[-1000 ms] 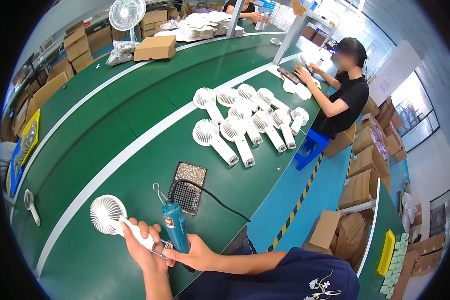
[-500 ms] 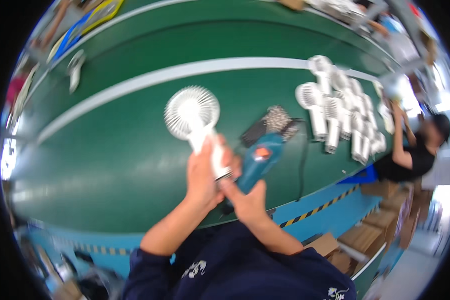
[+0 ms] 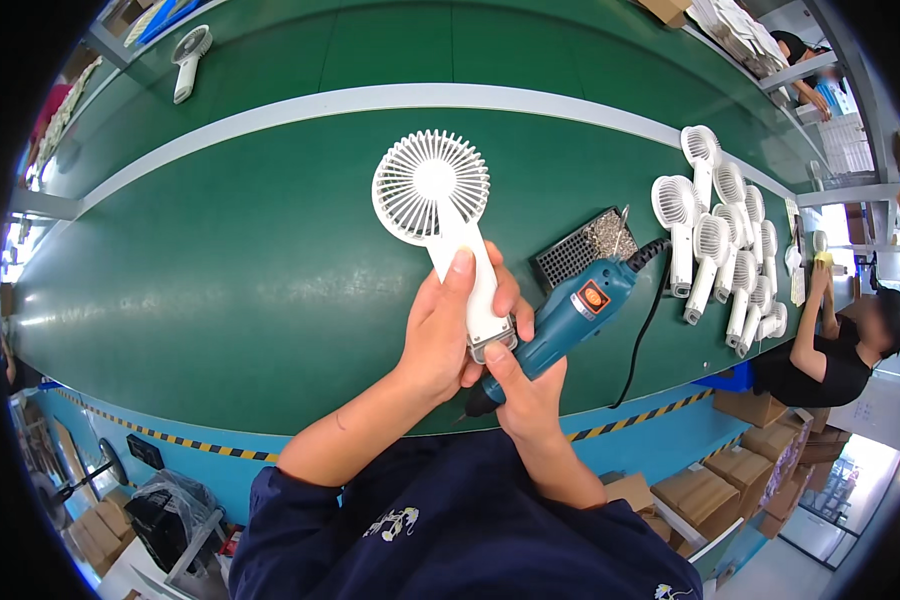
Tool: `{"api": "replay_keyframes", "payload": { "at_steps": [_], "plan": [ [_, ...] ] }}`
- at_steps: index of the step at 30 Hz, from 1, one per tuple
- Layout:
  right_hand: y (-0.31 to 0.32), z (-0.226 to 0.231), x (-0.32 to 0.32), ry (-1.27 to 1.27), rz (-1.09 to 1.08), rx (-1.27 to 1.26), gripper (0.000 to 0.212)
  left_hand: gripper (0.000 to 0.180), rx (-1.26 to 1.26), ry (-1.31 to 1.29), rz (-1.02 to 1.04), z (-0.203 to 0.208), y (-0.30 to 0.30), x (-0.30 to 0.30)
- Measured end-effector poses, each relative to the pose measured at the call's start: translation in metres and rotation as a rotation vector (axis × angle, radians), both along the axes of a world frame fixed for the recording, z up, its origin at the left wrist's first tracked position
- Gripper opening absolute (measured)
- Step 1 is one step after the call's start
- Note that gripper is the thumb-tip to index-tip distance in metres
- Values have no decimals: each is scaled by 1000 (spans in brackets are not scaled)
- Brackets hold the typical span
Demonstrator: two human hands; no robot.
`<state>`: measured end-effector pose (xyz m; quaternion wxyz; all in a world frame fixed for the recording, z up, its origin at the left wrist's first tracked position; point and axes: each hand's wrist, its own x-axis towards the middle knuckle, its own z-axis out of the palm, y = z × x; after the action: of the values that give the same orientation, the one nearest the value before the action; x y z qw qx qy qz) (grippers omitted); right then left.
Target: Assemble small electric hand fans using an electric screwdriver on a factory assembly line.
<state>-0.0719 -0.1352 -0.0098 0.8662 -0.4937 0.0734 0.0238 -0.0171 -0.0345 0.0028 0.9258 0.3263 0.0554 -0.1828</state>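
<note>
A white handheld fan (image 3: pixel 433 180) with a round ribbed grille is held over the green table, its head pointing away from me. My left hand (image 3: pixel 438 325) is closed round its handle, thumb lying on top. In my right hand (image 3: pixel 532 400) is a teal electric screwdriver (image 3: pixel 570 318), its black tip pointing toward me and to the left. My right thumb presses at the grey end cap (image 3: pixel 492 343) of the fan's handle. Just beyond the screwdriver sits a black perforated tray (image 3: pixel 567 258) with a heap of small screws (image 3: pixel 610 236).
Several white fans (image 3: pixel 711 240) lie clustered on the right of the green table (image 3: pixel 250 270). Another fan (image 3: pixel 188 62) lies far left, beyond a pale strip. The screwdriver's black cable (image 3: pixel 645 350) trails right. A person (image 3: pixel 835 340) works at the right; cardboard boxes (image 3: pixel 705 495) stand below.
The view has shifted and become sharper. Fan and screwdriver stay in the same hands; the screwdriver is now more tilted to the right, and my right thumb rests on the handle's end.
</note>
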Motion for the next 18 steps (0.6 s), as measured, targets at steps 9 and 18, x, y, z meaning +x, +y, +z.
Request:
{"api": "replay_keyframes", "payload": {
  "at_steps": [9, 18],
  "plan": [
    [7, 2, -5, 8, -70, -113, 11, 36, 47, -67, 131, -12, -8, -2],
    [6, 1, -3, -15, -70, -109, 9, 34, 42, -108, 101, -14, -6, -2]
  ]
}}
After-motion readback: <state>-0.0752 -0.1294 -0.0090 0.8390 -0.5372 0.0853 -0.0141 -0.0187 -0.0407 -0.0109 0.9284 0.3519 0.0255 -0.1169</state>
